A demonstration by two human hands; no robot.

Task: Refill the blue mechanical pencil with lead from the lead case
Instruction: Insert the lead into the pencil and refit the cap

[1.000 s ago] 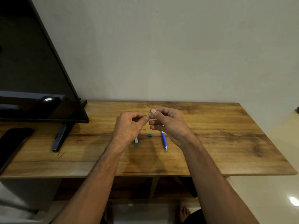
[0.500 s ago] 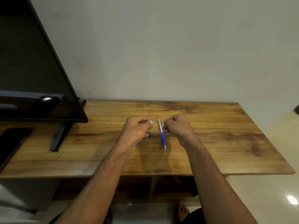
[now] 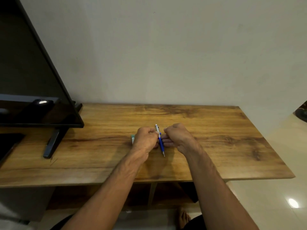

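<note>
Wood-grain tabletop (image 3: pixel 216 146), tan with dark streaks and knots, back edge flush against a plain pale wall (image 3: pixel 166 55).

- TV (image 3: pixel 33 97) at the left, black, screen off, angled across that end. Its dark stand foot (image 3: pixel 51 145) sits on the wood.
- Flat black slab (image 3: pixel 8 143) at the far left edge, under the screen. Can't tell what it is.
- Glossy cream floor tiles (image 3: pixel 274 196) off the right end, one bright lamp reflection on them.
- Open shelf space under the top with wooden dividers. My bare foot (image 3: pixel 183 216) shows down there.

Task items, mid-table:
- blue mechanical pencil (image 3: pixel 160 141) between my hands, white cap end towards the wall, metal tip towards me. Can't tell if it is lifted or lying on the wood.
- lead case (image 3: pixel 132 139), teal and white, on the wood just left of my left hand and mostly hidden behind it.

Hands:
- left hand (image 3: pixel 146 138) curled, thumb and fingertip pinching the pencil at its white upper part.
- right hand (image 3: pixel 178 138) curled, pinching a hair-thin lead (image 3: pixel 166 127). Only the bit poking up past the knuckles shows. Its lower fingertips lie right against the blue barrel.
</note>
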